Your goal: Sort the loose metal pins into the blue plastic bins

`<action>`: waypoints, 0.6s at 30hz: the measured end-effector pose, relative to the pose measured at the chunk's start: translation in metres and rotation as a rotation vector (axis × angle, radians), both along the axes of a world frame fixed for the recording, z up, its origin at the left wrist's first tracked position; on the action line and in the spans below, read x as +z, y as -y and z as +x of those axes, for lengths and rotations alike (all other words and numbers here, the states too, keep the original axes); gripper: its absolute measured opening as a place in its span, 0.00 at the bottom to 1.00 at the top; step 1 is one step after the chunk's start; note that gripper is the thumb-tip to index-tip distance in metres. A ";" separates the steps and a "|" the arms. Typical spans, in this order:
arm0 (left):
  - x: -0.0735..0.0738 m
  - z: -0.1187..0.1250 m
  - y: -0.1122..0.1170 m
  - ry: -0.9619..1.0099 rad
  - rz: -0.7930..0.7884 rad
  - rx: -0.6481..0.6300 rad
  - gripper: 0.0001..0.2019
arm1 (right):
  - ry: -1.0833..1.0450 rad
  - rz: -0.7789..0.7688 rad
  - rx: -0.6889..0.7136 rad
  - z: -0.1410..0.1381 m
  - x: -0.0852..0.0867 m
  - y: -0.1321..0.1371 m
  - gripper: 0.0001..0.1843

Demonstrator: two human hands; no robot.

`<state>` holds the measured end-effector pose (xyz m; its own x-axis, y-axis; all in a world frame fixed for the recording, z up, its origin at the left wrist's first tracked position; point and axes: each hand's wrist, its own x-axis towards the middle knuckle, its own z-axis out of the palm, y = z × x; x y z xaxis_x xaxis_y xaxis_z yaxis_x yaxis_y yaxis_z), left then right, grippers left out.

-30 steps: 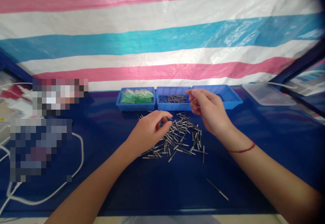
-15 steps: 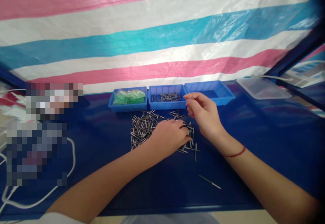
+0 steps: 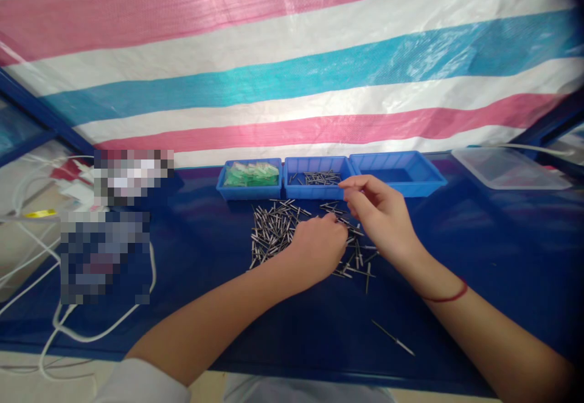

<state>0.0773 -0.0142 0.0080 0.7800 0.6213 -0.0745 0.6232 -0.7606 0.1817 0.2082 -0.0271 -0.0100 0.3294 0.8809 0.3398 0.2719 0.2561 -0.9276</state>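
Observation:
A loose pile of small metal pins [image 3: 274, 229] lies on the blue table [image 3: 502, 251] in front of three blue trays. My left hand [image 3: 319, 246] rests on the right part of the pile, fingers curled down over the pins. My right hand [image 3: 381, 214] hovers just right of it, thumb and forefinger pinched together near the middle tray; what they pinch is too small to make out. The left tray [image 3: 249, 179] holds green pieces, the middle tray [image 3: 316, 179] holds several pins, the right tray [image 3: 401, 173] looks bare inside.
One longer pin [image 3: 393, 338] lies alone near the front edge. A clear plastic lid [image 3: 508, 168] sits at the back right. White cables [image 3: 95, 330] loop at the left. A striped tarp [image 3: 292, 74] hangs behind the trays.
My left hand moved right across the pile, uncovering the pins on the left. My right hand stayed pinched near the middle tray. The camera view shifted slightly.

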 end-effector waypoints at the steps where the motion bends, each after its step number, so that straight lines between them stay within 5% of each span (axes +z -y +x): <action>1: -0.001 0.000 0.000 0.012 -0.011 0.015 0.09 | 0.020 0.000 0.000 -0.001 0.001 0.001 0.06; 10: -0.007 -0.009 -0.005 0.183 0.025 0.106 0.12 | 0.138 0.043 -0.019 -0.001 0.006 0.008 0.07; 14: 0.000 -0.031 -0.014 0.452 0.011 0.220 0.10 | 0.192 0.103 -0.081 -0.008 0.006 0.013 0.07; 18: 0.000 -0.047 -0.012 0.699 -0.149 0.298 0.07 | 0.260 0.063 0.053 -0.022 0.002 0.018 0.07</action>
<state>0.0304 -0.0024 0.0083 0.4778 0.8346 0.2741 0.5005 -0.5151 0.6958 0.1858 -0.0451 -0.0077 0.1781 0.8688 0.4620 0.4831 0.3318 -0.8102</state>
